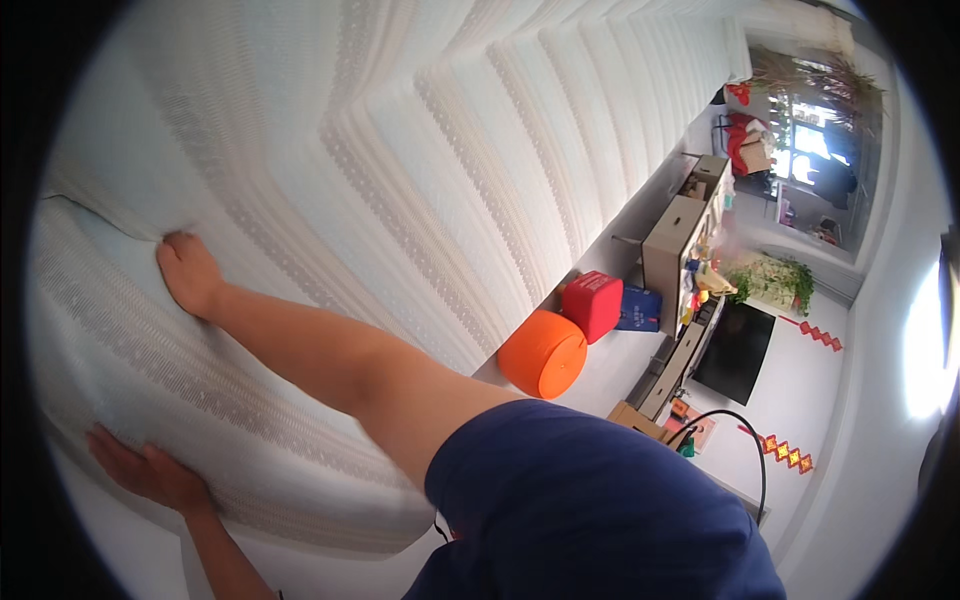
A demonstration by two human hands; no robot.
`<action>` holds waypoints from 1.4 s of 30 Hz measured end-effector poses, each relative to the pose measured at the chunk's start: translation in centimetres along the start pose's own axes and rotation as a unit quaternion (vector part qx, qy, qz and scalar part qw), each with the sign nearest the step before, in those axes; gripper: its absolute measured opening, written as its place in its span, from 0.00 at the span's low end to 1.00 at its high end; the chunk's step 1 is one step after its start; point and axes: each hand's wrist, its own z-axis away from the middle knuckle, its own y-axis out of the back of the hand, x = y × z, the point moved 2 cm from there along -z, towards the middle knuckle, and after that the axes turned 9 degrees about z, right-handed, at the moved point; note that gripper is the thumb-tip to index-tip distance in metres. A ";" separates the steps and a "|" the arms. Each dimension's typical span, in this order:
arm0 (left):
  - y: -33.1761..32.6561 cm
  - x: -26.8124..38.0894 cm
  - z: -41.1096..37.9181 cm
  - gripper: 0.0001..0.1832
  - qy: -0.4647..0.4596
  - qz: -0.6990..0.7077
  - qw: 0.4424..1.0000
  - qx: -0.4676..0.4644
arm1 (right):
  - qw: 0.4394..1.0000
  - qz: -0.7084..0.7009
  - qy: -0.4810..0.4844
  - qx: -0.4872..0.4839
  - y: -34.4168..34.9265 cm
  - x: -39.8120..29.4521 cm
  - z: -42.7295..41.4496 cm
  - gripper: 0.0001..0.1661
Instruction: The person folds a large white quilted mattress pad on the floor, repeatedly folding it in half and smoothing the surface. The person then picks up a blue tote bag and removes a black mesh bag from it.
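A pale fabric cover (450, 172) with beige and grey stripes spreads over a large, soft-looking piece of furniture. My right hand (187, 274) reaches in from the lower right, its fingers bent and closed on the cloth where a raised fold meets them; the fingertips are partly hidden. Lower down, near the rounded edge at the left, my left hand (154, 472) lies on the same cloth with fingers extended and thumb apart, holding nothing. A navy short sleeve covers the upper part of my right arm. Small creases run in the cloth around both hands.
Beside the covered furniture stand an orange round pouf (542, 355), a red cube stool (592, 306) and a blue bag (639, 308). Beyond are a low cabinet (666, 238) bearing clutter, a television (735, 352), plants and a window. A black cable (761, 465) arcs at the lower right.
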 end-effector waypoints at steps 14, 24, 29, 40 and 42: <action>-0.4 -0.2 0.0 0.36 -0.069 -0.024 0.997 0.028 | 0.991 -0.033 -0.056 -0.114 0.1 7.4 3.5 0.31; 1.4 -5.0 2.6 0.31 -0.104 -0.038 0.994 0.014 | 0.984 0.066 0.132 -0.099 -3.7 0.7 2.8 0.26; -3.9 2.5 -4.3 0.31 -0.250 0.025 0.968 -0.023 | 0.990 0.092 0.097 -0.049 4.2 3.5 -5.5 0.28; 0.5 1.7 -7.4 0.35 -0.034 -0.134 0.945 -0.297 | 0.960 0.180 -0.094 -0.193 8.5 23.3 42.0 0.29; -1.3 8.5 -3.8 0.34 -0.106 -0.085 0.926 -0.352 | 0.884 0.358 -0.108 -0.280 13.6 29.4 50.9 0.22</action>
